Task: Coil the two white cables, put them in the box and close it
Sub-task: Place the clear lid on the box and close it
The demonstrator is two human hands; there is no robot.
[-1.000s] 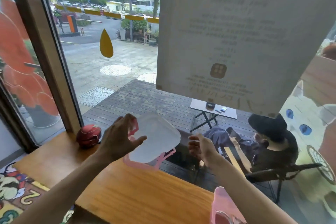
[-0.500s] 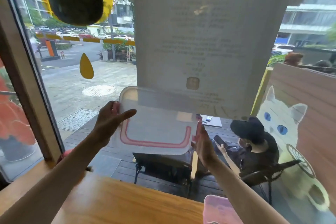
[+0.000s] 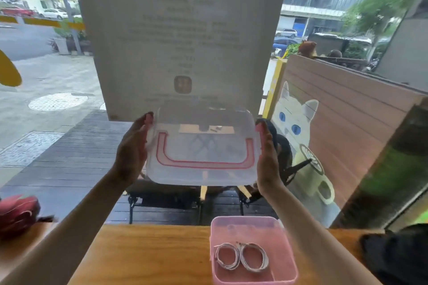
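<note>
A translucent lid (image 3: 203, 146) with a pink seal ring and pink side clips is held up in the air in front of the window. My left hand (image 3: 133, 150) grips its left edge and my right hand (image 3: 266, 152) grips its right edge. Below, on the wooden table (image 3: 143, 252), stands the open pink box (image 3: 284, 252). Two coiled white cables lie side by side inside it, one on the left (image 3: 228, 257) and one on the right (image 3: 254, 258). The lid is well above and behind the box.
A red round object (image 3: 17, 213) sits at the table's left edge. A black bag or cloth (image 3: 398, 257) lies at the right. The window glass with a large paper poster (image 3: 180, 37) stands directly behind the table.
The lid went from my left hand alone, tilted low, to being held flat-on by both hands. The view swung right, bringing the pink box with the coiled cables into sight.
</note>
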